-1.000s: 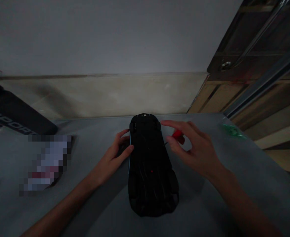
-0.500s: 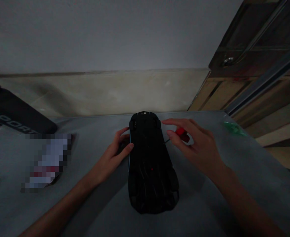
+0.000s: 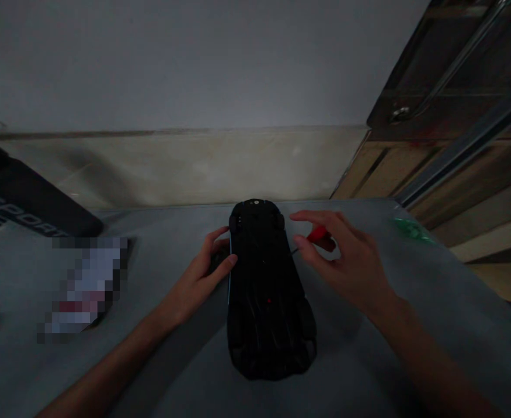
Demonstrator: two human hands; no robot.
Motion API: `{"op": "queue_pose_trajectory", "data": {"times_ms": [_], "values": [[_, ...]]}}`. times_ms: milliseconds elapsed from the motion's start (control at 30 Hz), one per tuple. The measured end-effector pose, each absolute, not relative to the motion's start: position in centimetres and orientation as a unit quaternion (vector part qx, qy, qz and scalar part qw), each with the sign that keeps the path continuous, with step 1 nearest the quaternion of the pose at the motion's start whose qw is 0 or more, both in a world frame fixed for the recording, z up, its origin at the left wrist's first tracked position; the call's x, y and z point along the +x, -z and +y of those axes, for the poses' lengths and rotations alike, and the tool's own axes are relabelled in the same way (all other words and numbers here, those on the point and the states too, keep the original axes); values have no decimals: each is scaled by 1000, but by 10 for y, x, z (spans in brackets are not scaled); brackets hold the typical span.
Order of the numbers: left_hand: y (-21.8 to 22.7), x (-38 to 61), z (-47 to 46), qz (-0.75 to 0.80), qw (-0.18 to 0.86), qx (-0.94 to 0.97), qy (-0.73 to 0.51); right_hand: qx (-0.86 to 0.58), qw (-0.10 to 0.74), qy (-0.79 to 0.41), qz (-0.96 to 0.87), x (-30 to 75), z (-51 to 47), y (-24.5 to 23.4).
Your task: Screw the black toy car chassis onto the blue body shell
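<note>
A black toy car lies upside down on the grey table, its length running away from me. My left hand rests against the car's left side near the far end, thumb and fingers touching its edge. My right hand hovers to the right of the car, fingers spread and slightly curled, holding nothing. Under its fingers lies a red-handled screwdriver with its thin shaft pointing toward the car.
A small green item lies at the table's far right. A black box with white lettering and a blurred flat packet sit at the left. A wall stands behind, and a wooden door to the right.
My right hand has shifted slightly right and nearer the red screwdriver. The car and my left hand have stayed almost where they were.
</note>
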State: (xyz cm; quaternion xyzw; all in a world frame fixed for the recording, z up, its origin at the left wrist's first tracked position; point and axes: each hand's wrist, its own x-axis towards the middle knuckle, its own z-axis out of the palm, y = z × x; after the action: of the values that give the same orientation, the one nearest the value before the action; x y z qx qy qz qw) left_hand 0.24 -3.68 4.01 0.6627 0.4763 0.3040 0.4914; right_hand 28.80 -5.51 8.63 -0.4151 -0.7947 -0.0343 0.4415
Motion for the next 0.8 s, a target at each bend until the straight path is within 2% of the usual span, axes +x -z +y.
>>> {"op": "queue_pose_trajectory", "data": {"times_ms": [800], "values": [[-41,3,-37,479,495,651,-318,-423,421,17,-802,287,-58,-90]]}}
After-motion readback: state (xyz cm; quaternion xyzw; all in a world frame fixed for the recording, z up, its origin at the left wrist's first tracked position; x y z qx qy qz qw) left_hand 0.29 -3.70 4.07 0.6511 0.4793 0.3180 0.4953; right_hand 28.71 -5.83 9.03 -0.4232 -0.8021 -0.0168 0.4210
